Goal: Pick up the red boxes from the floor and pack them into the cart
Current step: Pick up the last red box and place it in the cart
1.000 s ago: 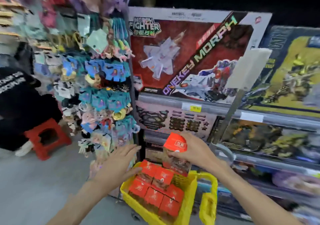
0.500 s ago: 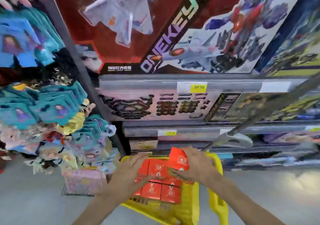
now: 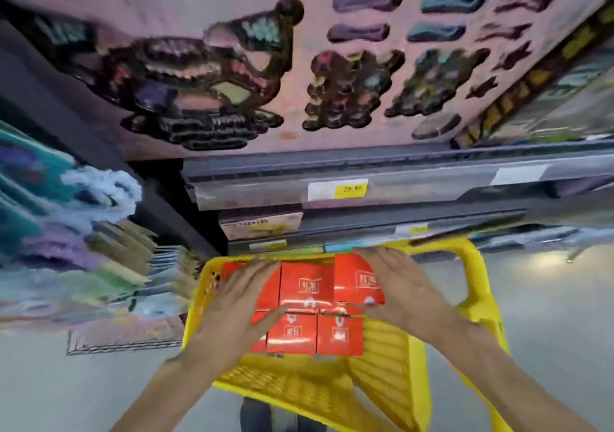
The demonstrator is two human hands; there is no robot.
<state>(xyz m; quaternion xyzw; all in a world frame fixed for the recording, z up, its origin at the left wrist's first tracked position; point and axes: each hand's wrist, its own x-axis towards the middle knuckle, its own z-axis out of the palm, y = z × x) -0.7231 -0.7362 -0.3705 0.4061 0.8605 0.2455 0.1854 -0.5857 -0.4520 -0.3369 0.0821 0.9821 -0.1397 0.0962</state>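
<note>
Now both hands are down in the yellow cart (image 3: 478, 265), on top of the red boxes (image 3: 307, 285). The boxes lie flat, side by side in rows, touching each other. The cart stands on the gray floor (image 3: 548, 315), close to the store shelves (image 3: 365, 179).

The right hand (image 3: 402, 288) rests on the red box at the far right (image 3: 357, 280). This box sits a bit higher than the others, so it looks like it is not all the way in yet. The fingers are spread out and lie flat over the box. They are not curled into a fist. It is hard to tell if they pinch the box or just press on it.

The left hand (image 3: 236, 308) lies on the boxes at the left side. Its fingers are open and flat too. It holds nothing. It seems to keep the row from sliding.

The step now looks like pushing the last box into its place. To do it well, the person should press down softly with the flat right hand, so the box drops level with the ones next to it. The left hand should hold the other boxes firm, so they do not slip apart. Pushing too hard could dent the thin box or tip the cart. There is bare space in the near part of the cart, so more boxes could go there. No red boxes show on the floor in this view.
</note>
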